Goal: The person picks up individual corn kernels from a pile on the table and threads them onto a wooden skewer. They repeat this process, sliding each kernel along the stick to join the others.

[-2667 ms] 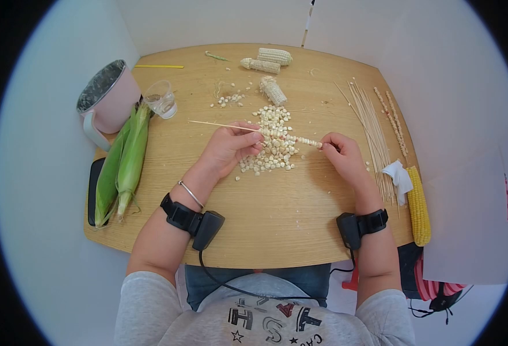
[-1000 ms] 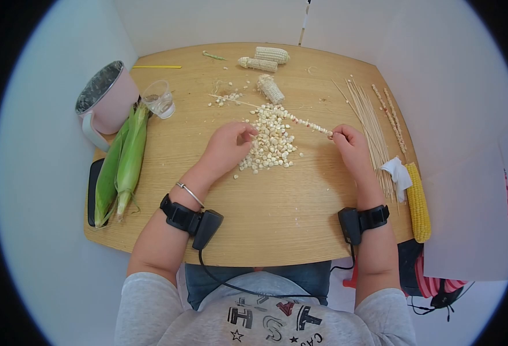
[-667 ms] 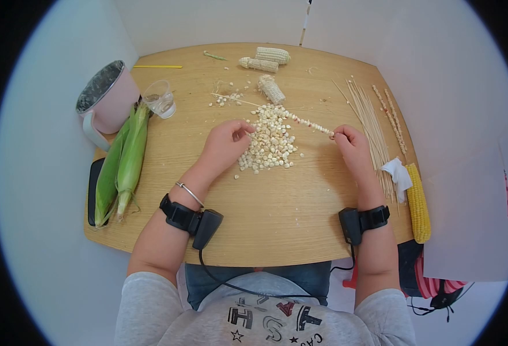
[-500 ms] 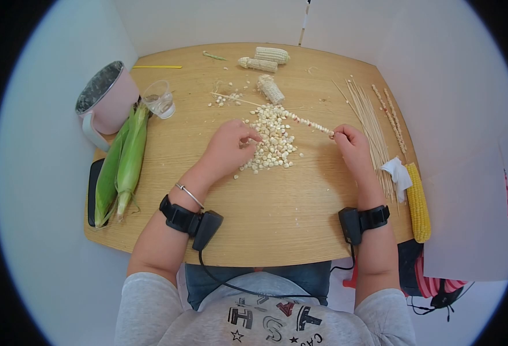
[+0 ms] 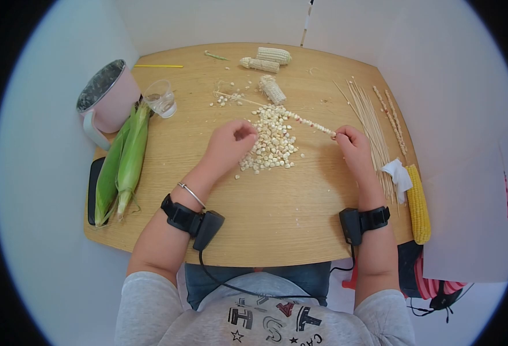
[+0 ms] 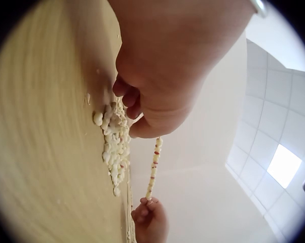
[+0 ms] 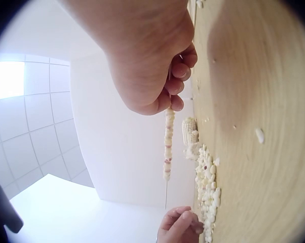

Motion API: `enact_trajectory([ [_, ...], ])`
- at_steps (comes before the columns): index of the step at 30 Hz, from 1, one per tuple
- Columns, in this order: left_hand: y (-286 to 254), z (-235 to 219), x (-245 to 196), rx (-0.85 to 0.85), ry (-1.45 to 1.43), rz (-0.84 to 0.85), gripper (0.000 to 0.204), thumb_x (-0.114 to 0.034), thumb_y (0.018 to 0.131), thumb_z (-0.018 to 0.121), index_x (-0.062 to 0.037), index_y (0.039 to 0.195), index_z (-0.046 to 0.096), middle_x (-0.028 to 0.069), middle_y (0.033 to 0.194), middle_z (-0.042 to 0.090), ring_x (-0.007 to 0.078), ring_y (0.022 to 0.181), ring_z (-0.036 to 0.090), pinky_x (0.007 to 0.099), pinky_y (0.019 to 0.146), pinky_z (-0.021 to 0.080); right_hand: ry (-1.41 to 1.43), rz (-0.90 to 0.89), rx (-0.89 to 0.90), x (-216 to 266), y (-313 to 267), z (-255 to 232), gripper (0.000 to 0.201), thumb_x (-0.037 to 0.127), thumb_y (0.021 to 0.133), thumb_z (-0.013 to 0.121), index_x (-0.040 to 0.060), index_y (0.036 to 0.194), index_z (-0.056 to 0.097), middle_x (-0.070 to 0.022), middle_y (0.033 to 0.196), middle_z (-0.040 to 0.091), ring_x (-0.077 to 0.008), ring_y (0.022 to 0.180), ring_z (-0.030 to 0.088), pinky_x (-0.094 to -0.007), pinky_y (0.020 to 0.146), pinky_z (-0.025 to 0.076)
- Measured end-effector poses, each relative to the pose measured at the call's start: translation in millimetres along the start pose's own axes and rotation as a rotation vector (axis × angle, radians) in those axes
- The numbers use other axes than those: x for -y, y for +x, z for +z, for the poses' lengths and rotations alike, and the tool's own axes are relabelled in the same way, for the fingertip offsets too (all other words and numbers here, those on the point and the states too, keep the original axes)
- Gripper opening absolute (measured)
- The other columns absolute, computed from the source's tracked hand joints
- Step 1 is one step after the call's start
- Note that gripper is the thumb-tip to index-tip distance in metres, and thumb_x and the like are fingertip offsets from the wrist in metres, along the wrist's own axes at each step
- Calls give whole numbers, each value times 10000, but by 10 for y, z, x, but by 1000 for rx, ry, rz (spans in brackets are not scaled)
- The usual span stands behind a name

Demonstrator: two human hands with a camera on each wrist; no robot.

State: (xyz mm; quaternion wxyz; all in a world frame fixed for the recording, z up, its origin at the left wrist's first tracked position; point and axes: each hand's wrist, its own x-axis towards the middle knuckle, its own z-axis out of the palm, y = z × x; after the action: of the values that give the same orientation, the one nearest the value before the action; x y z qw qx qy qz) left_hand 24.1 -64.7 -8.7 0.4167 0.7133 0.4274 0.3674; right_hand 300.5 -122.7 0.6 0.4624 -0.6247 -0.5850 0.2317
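A skewer strung with corn kernels (image 5: 311,124) slants out from my right hand (image 5: 354,151), whose thumb and fingers pinch its near end. Its bare tip points far left, over the scattered kernels. Reddish bits show among the pale kernels in the right wrist view. My left hand (image 5: 229,144) is at the left side of the pile of loose white corn kernels (image 5: 275,151), fingers bent and thumb close to the fingertips. I cannot tell whether a kernel is between them. In the left wrist view, the left fingertips (image 6: 135,109) are right beside the pile.
Bare skewers (image 5: 369,130), two filled skewers (image 5: 393,118), a white tissue (image 5: 399,176) and a yellow corn cob (image 5: 418,205) lie right. White cobs (image 5: 272,91) are at the back. Left stand a pink pot (image 5: 111,98), a cup (image 5: 160,99) and green-husked corn (image 5: 133,158).
The left hand has let go of the skewer and moved to the pile's left side; its fingers reached over the kernels, then drew back. The right hand shifted slightly right, still holding the skewer.
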Motion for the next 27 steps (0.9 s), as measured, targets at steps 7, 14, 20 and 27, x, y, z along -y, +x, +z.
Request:
enact_trajectory([
  [7, 95, -214, 130, -162, -700, -314, 202, -97, 838, 521, 13, 1008, 519, 70, 804, 579, 101, 683, 534, 197, 577, 447, -12, 18, -25, -28, 6, -17, 145, 102, 757, 497, -17, 757, 581, -28, 570, 505, -76, 538, 443, -234, 492, 348],
  [14, 159, -282, 187, -282, -956, -389, 232, -30, 830, 508, 34, 1053, 509, 135, 916, 586, 174, 782, 582, 249, 676, 499, -30, 15, -21, -22, 11, -38, 150, 106, 751, 495, -18, 756, 581, -47, 570, 514, -92, 536, 452, -244, 496, 355],
  [20, 188, -313, 290, -293, -1035, -381, 245, -10, 831, 487, 37, 1072, 478, 162, 949, 580, 213, 835, 590, 276, 715, 510, -90, -4, -2, -38, 16, -70, 153, 115, 730, 502, -21, 735, 570, -70, 562, 501, -119, 527, 449, -264, 495, 356],
  [27, 200, -335, 308, -342, -1095, -409, 226, -13, 851, 433, 39, 1070, 448, 174, 960, 564, 238, 862, 581, 302, 741, 511, -145, 34, 0, -15, 13, -96, 169, 131, 716, 495, -22, 712, 566, -83, 539, 480, -135, 519, 449, -278, 493, 357],
])
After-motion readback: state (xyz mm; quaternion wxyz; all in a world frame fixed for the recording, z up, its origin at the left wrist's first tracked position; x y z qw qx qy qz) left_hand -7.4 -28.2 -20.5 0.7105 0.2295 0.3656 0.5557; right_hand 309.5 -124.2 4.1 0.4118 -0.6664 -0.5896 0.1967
